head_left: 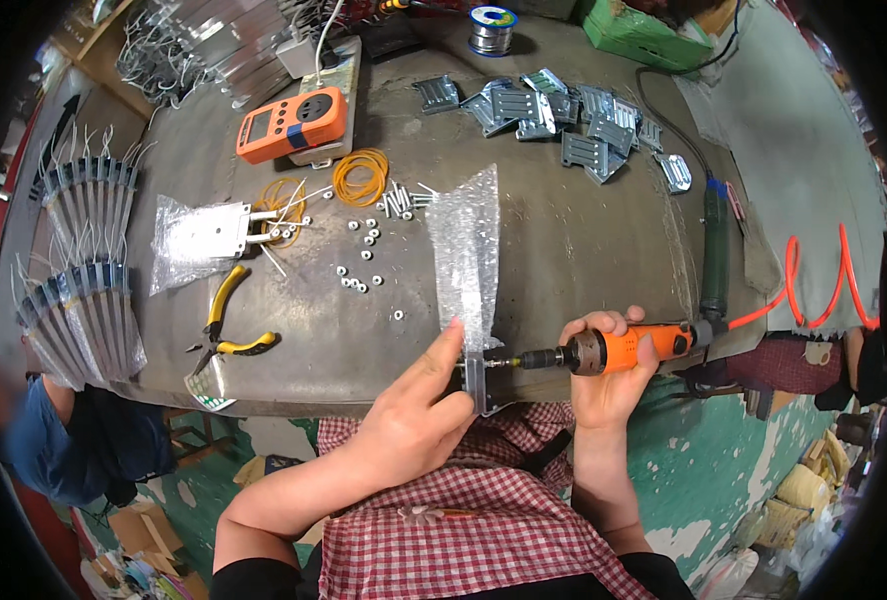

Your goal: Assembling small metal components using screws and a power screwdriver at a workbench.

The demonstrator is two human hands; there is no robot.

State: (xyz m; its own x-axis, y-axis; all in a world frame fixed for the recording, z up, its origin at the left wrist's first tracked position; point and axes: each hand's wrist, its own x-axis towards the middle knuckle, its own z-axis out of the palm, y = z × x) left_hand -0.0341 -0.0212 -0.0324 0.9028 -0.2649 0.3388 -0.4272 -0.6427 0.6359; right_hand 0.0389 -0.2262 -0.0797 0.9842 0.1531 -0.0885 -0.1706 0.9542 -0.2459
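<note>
One orange screwdriver, one meter, one spool

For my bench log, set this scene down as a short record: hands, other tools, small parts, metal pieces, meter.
Left hand: at the near end of a plastic-wrapped part; exact grip hidden
Right hand: holding an orange power driver, bit toward that end
Other tools: yellow-and-black pliers, handles spread
Small parts: screws and white round pieces, left of the wrapped part
Metal pieces: loose pile of brackets, far side
Meter: orange, beyond the pliers

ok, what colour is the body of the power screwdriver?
Orange: the power screwdriver's body, best seen in the head view.
</note>
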